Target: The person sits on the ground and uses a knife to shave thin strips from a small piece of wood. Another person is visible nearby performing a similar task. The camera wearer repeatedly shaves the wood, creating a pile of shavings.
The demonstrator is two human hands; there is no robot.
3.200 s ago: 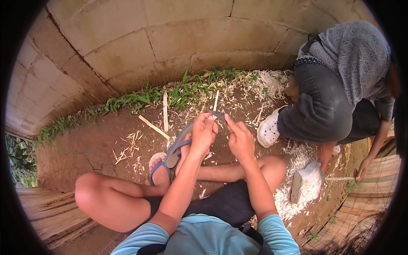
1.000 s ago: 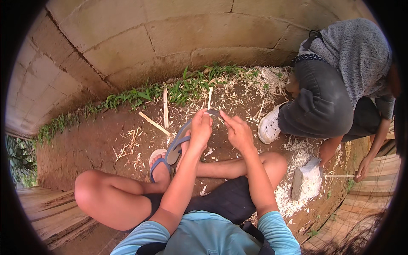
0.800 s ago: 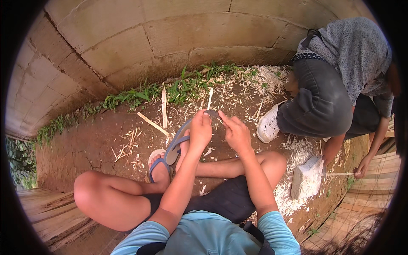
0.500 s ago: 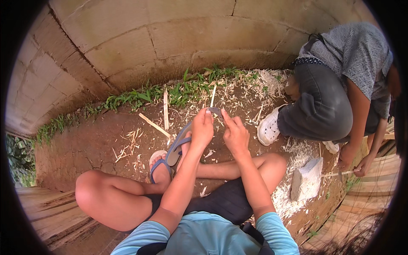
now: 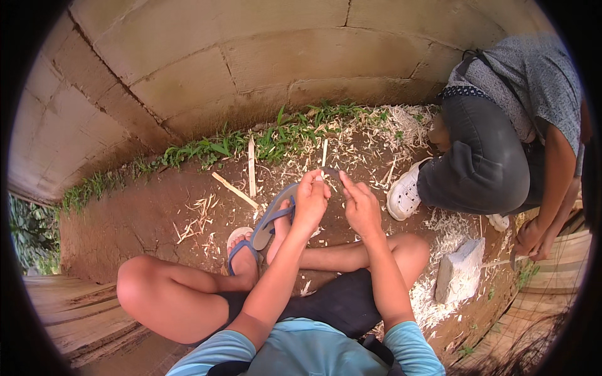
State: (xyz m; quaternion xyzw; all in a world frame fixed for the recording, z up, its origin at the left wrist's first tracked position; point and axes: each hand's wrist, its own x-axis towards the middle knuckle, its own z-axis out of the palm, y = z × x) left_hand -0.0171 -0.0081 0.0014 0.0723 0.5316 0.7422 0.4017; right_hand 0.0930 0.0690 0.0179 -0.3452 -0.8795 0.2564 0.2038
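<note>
While the left hand (image 5: 311, 199) pinches a dark strip (image 5: 330, 172), the right hand (image 5: 362, 212) touches its other end, grip unclear, shavings (image 5: 409, 123) beyond the fingers.

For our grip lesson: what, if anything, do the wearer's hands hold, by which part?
A dark curved strip, left hand at its left end, right hand at its right. Whether the pale stick beyond is gripped is unclear.

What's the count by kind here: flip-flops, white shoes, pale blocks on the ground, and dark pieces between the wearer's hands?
Flip-flops: 2
White shoes, one partly hidden: 2
Pale block: 1
Dark piece, held in the left hand: 1
Total: 6
</note>
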